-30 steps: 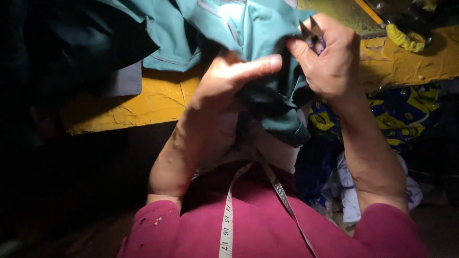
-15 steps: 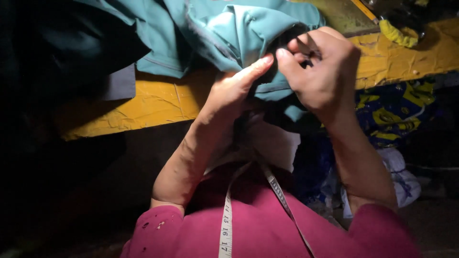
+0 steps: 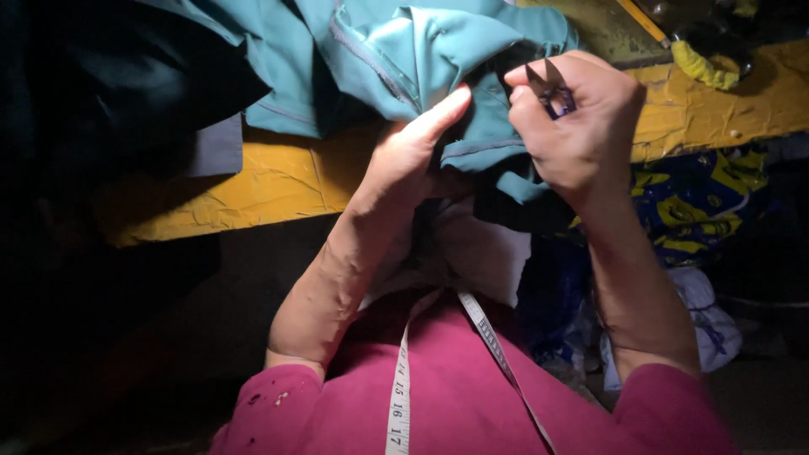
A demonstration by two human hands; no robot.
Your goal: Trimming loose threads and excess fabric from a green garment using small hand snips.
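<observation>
A teal garment with stitched seams lies bunched on the yellow table. My left hand grips a fold of it at the table's front edge, thumb stretched along the cloth. My right hand is closed around small thread snips, whose dark blades point up at the fabric just above my left thumb. A white measuring tape hangs round my neck over my pink top.
Dark cloth is piled at the left of the table. A yellow rag lies by a dark machine part at the top right. Blue and yellow patterned cloth and a white bundle sit below the table on the right.
Both hands shifted slightly left and down with the garment. The snips' blades now show clearly above my right fist, close to the cloth fold.
</observation>
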